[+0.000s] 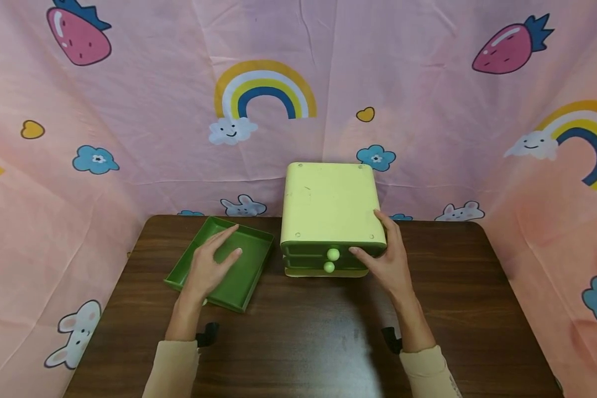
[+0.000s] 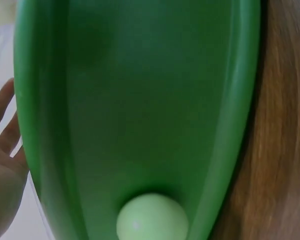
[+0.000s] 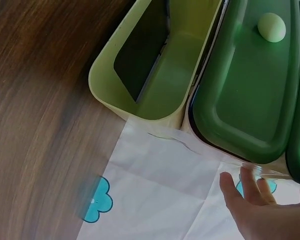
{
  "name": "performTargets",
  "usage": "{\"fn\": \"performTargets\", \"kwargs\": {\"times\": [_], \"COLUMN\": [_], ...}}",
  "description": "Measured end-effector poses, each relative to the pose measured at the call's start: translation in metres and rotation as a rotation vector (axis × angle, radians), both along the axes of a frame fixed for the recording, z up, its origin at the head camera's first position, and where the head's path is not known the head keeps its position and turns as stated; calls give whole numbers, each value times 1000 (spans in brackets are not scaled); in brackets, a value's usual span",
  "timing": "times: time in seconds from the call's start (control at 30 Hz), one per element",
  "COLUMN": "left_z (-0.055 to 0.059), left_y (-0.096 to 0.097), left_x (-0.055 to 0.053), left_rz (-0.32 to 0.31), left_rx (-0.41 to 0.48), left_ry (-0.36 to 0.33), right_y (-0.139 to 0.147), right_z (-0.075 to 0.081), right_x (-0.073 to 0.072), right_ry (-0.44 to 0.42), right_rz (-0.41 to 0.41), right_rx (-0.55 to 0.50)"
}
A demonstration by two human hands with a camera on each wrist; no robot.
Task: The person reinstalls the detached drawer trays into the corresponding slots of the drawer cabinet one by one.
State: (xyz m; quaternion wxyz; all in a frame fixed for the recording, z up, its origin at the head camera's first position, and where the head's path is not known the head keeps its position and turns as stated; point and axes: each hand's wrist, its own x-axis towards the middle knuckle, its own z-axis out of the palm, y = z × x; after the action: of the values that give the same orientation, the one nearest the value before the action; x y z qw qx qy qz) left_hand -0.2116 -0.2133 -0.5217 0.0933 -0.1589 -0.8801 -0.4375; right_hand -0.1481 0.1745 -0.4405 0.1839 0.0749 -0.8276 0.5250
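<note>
A pale yellow-green cabinet (image 1: 330, 202) stands on the table, its dark green drawer fronts carrying round light-green knobs (image 1: 333, 254). Beside its right front corner is my right hand (image 1: 392, 268), fingers along the side and thumb near the front, spread and not curled. In the right wrist view, an open slot (image 3: 177, 75) shows below the drawers. A pulled-out green drawer (image 1: 246, 254) lies tilted on the table to the left, its knob (image 2: 152, 220) largest in the left wrist view. My left hand (image 1: 206, 271) overlaps this drawer with thumb and fingers apart, gripping nothing.
The dark brown wooden table (image 1: 298, 342) carries both pieces. Behind and beside it hangs a pink and lilac printed cloth (image 1: 169, 83), close to the cabinet's back. Black wrist mounts (image 1: 208, 334) sit at both wrists.
</note>
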Motion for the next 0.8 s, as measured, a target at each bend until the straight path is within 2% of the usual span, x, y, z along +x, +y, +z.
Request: {"fn": "performTargets", "kwargs": {"times": [0.23,0.57,0.8], "left_z": [-3,-7,-7], "left_y": [-12,-19,-34], "left_x": [1,0,-2], "left_rz": [9,27,28], "left_rx": [-11,10,-76], "left_ry": [23,22,17], "right_y": [-1,-1,0], "right_z": [0,0,-2], "right_x": [0,-1,0], "right_ry": [3,-3,3], "right_rz": [3,3,4], "right_rx": [-9,-10,-10]}}
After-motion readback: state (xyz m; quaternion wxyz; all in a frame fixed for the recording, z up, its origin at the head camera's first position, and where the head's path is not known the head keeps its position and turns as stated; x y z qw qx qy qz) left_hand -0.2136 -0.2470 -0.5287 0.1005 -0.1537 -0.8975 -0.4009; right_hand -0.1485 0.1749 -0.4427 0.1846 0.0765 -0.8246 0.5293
